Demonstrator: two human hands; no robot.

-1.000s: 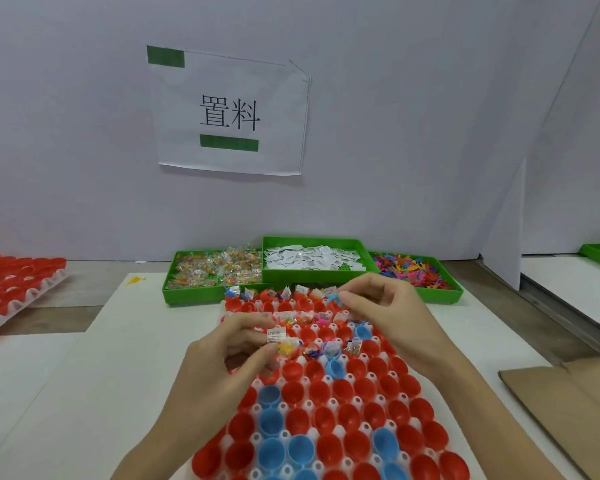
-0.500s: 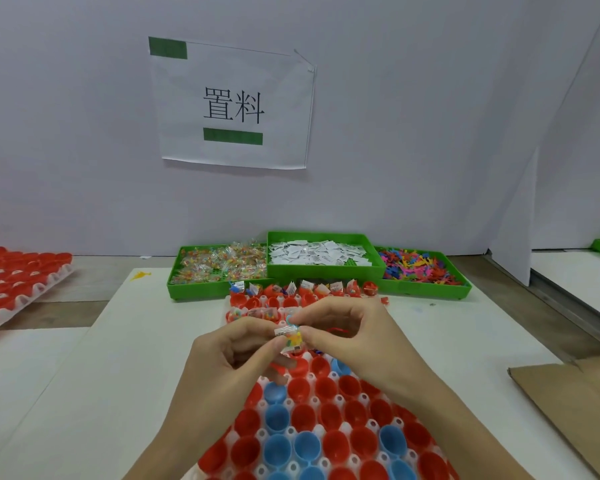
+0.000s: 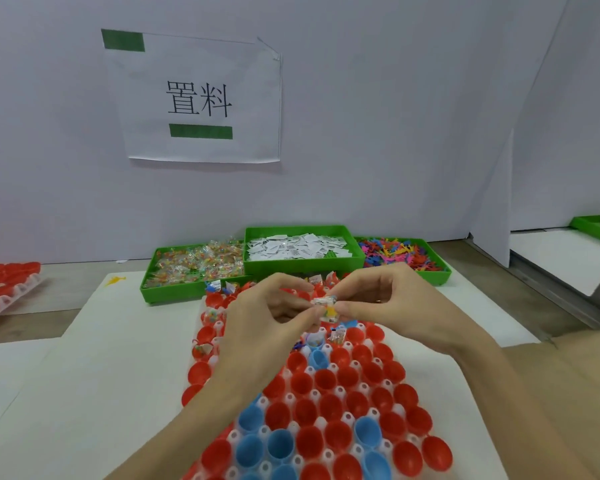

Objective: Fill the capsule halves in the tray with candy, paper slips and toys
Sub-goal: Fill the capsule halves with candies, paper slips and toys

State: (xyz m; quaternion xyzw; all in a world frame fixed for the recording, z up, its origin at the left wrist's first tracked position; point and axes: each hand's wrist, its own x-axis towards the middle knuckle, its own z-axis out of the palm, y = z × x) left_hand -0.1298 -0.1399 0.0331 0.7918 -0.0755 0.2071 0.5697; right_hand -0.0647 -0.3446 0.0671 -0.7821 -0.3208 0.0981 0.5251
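Both hands' grips, left hand (image 3: pixel 257 327) and right hand (image 3: pixel 388 303), still clamped on candy packet (image 3: pixel 326 308), now farther up tray (image 3: pixel 329 455).

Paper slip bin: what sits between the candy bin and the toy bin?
Head view: the slip bin sits between the candy bin and the toy bin, touching both.

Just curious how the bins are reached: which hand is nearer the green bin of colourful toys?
Right. The right hand sits just in front of the toy bin; the left hand is further left, nearer the candy bin.
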